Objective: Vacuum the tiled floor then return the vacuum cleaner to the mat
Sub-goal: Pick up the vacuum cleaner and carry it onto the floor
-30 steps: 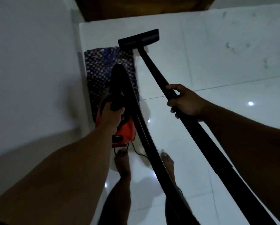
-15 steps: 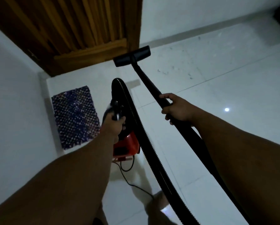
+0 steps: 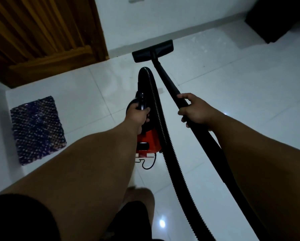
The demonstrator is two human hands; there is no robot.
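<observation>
Carried off the mat [image 3: 37, 130] now, the vacuum [image 3: 148, 139] hangs right of it in the left hand's [image 3: 138, 115] handle grip, right hand [image 3: 195, 110] wrapped round the wand [image 3: 170, 86], vacuuming starting.

Single head-worn view, steeply down and forward over tiled floor [image 3: 232, 101].
</observation>
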